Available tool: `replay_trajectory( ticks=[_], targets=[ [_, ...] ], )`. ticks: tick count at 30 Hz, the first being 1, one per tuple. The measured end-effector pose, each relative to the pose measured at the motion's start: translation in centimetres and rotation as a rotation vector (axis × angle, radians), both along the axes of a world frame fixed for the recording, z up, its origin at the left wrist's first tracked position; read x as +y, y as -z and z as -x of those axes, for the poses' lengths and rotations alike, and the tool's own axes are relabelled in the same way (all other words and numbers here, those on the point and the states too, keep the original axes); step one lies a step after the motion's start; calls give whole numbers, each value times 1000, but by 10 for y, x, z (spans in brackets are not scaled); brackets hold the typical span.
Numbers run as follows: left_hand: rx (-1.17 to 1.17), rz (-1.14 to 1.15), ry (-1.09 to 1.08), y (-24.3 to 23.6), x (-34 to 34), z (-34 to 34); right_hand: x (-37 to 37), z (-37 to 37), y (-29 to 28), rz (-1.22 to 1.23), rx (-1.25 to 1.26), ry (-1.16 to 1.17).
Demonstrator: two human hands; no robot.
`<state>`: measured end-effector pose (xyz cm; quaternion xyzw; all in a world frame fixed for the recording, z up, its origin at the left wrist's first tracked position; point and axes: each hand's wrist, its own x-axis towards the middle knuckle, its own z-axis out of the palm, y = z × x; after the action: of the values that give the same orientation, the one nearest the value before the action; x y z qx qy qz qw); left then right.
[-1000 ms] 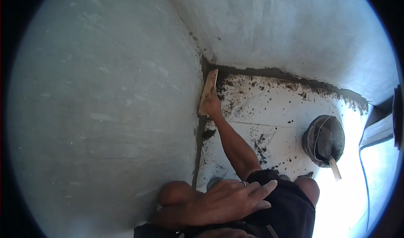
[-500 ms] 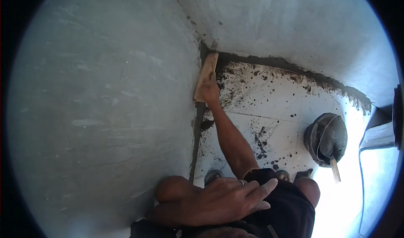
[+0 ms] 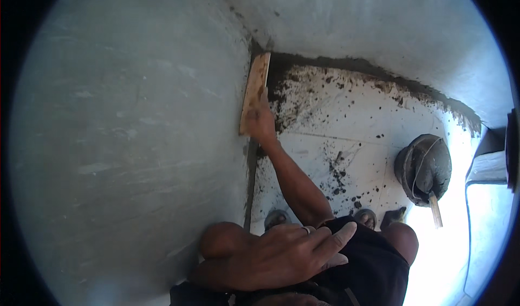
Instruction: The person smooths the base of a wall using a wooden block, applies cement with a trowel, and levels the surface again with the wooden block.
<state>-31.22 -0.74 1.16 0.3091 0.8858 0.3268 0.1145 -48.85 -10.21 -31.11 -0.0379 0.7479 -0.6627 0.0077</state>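
My right hand grips a flat, tan wooden float near its lower end. The float lies along the foot of the left wall, its far end close to the corner where the two walls meet. A strip of dark wet mortar runs along the base of the far wall. My left hand, with a ring on one finger, hangs over my lap and holds nothing that shows. Its index finger is stretched out and the thumb is apart, while the other fingers are bent.
A dark bucket stands on the right, with a wooden-handled trowel in it. Mortar crumbs litter the white tiled floor. Grey plastered walls close in on the left and far side. My feet and bent knees are near.
The view has shifted a little. The float, still in my right hand, remains by the corner but looks longer, with more of its face showing. My left hand keeps its pose.
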Motion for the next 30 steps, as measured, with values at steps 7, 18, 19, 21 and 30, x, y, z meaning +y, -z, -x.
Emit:
replay_trajectory(
  ticks=[7,18,19,21,30],
  targets=[
    [50,8,-5,5,-1,3,3,-4,-11,-37,102,78],
    [-10,36,5,5,-4,8,2,18,-28,-116,-132,-124],
    [-52,10,11,3,-3,7,2,22,-28,-75,-241,-72],
    [-43,4,33,4,-4,9,1,30,-27,35,-316,82],
    [-14,57,16,0,-3,10,-1,36,-22,17,-212,204]
  ],
)
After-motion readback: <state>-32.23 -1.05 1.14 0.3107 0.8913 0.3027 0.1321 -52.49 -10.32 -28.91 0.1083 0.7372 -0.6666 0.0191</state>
